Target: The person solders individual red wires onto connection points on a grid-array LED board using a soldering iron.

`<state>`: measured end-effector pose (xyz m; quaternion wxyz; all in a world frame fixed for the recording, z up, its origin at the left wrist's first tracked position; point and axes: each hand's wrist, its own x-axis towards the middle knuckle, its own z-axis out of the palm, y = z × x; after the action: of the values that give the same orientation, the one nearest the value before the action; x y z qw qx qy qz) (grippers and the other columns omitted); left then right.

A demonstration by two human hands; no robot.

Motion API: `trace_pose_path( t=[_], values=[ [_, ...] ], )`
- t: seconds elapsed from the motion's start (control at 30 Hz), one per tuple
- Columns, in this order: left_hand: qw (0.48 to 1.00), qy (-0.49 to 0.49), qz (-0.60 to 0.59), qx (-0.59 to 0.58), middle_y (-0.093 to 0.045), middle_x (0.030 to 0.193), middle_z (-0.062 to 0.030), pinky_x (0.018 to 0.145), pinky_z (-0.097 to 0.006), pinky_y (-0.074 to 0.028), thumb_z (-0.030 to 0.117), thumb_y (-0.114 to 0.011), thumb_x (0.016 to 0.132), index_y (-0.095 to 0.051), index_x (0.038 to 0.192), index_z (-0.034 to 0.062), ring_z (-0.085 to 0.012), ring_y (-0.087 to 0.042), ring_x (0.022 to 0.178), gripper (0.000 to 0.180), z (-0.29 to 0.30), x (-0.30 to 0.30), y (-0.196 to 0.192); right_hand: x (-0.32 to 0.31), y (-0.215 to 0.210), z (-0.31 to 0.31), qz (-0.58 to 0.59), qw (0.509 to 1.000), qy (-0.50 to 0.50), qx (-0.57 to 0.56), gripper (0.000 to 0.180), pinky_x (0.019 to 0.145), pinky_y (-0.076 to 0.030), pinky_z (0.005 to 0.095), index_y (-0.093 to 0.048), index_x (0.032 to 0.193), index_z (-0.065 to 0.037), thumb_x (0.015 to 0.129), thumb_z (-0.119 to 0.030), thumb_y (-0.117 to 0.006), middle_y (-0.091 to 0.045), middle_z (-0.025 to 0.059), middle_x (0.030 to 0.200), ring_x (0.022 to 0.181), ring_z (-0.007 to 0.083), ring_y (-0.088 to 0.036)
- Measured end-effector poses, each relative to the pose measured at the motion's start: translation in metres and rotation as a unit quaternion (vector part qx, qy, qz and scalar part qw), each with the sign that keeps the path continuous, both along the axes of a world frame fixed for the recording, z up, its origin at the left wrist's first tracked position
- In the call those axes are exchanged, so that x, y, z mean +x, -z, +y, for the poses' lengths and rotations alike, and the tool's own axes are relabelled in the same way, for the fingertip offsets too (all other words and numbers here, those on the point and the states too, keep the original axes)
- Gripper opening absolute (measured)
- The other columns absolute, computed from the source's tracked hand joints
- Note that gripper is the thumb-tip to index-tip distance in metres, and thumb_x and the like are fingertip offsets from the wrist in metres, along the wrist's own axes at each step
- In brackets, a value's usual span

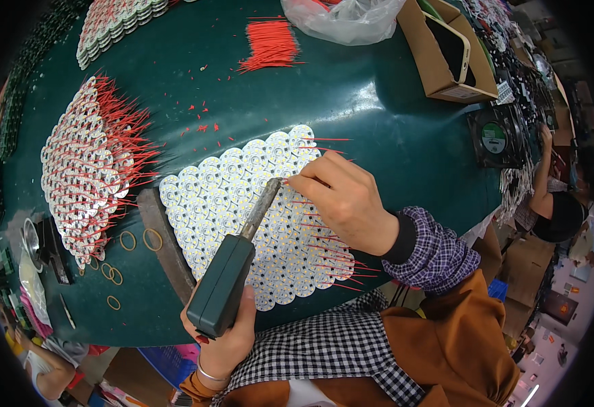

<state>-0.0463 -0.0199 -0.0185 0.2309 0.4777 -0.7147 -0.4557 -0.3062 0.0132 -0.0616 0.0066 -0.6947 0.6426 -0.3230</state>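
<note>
- On the green table (365,74), close in front of the body: panel (205,183) of round white boards, lying flat, left edge beside a dark bar (162,234).
- Left hand (232,342): wrapped around the handle of the soldering gun (221,288), barrel slanting up and away over the panel.
- Right hand (344,203): thumb and forefinger pressed together just beside the gun's tip, most likely pinching a wire (284,181) (too small there to be sure).
- Along the panel's right side: red wires (331,140), free ends reaching out past the edge.
- For a sound joint, hold the wire steady on its spot before giving heat (a shaky end makes a weak bond).
- Heat wire and board together; cannot tell from above about actual contact, so check closely.
- Keep fingertips clear of the hot metal, with so little room between.
- Lift the tip straight off, and let the joint set before loosening the pinch.
- Avoid dragging the right cuff (403,239) across the red wires.
- Off to the left: stacked panels (76,166), bristling with red; at the far side, a spare bundle (272,44).
</note>
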Motion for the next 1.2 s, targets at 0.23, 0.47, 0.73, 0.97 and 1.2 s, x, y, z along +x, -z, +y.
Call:
trace_pose_path(
  t=[0.23,0.47,0.73,0.97,1.2],
  values=[
    [0.999,0.017,0.028,-0.003,-0.069,0.097,-0.0072,0.062,-0.025,-0.051,-0.004,-0.077,0.084,-0.067,0.116,-0.0033,-0.0104,-0.062,0.074,0.033,0.011,0.02,0.011,0.001,0.001,0.0,0.009,1.0,0.009,-0.002,0.016,0.066,-0.051,0.0327,-0.067,0.091,-0.002,0.074,-0.001,-0.067,-0.056,0.0063,0.085,0.08,0.0214,-0.06],
    [0.991,-0.055,0.101,0.066,-0.07,0.107,-0.0097,0.057,-0.023,-0.049,-0.006,-0.074,0.086,-0.065,0.124,-0.0031,-0.0097,-0.062,0.073,0.039,0.008,0.013,-0.003,0.0,-0.007,-0.001,0.022,0.999,0.031,-0.016,0.017,0.071,-0.049,0.0339,-0.069,0.093,-0.003,0.077,-0.005,-0.066,-0.059,0.0052,0.087,0.082,0.0216,-0.061],
    [0.999,0.031,0.025,0.004,-0.071,0.108,-0.0089,0.061,-0.024,-0.052,-0.003,-0.076,0.087,-0.067,0.122,-0.0033,-0.009,-0.063,0.077,0.036,-0.001,0.008,0.008,-0.007,0.001,-0.001,0.021,0.999,0.032,-0.007,0.018,0.07,-0.048,0.0346,-0.07,0.095,-0.004,0.077,-0.005,-0.065,-0.06,0.0057,0.087,0.081,0.0216,-0.062],
    [1.0,-0.022,-0.002,0.016,-0.066,0.076,-0.0037,0.056,-0.031,-0.044,0.013,-0.08,0.084,-0.074,0.096,0.004,-0.0181,-0.06,0.058,0.016,-0.002,-0.009,0.004,-0.007,0.002,-0.003,0.02,0.999,0.031,-0.009,0.018,0.071,-0.049,0.034,-0.07,0.094,-0.003,0.077,-0.005,-0.065,-0.059,0.0054,0.086,0.081,0.0213,-0.061],
    [1.0,0.012,0.011,-0.002,-0.064,0.075,-0.0025,0.054,-0.031,-0.043,0.011,-0.079,0.085,-0.073,0.094,0.004,-0.0174,-0.059,0.057,0.013,-0.008,-0.014,-0.002,-0.007,0.0,-0.003,0.025,0.999,0.03,0.0,0.017,0.07,-0.049,0.0336,-0.069,0.092,-0.003,0.076,-0.005,-0.065,-0.058,0.0055,0.086,0.08,0.0213,-0.06]
  ],
)
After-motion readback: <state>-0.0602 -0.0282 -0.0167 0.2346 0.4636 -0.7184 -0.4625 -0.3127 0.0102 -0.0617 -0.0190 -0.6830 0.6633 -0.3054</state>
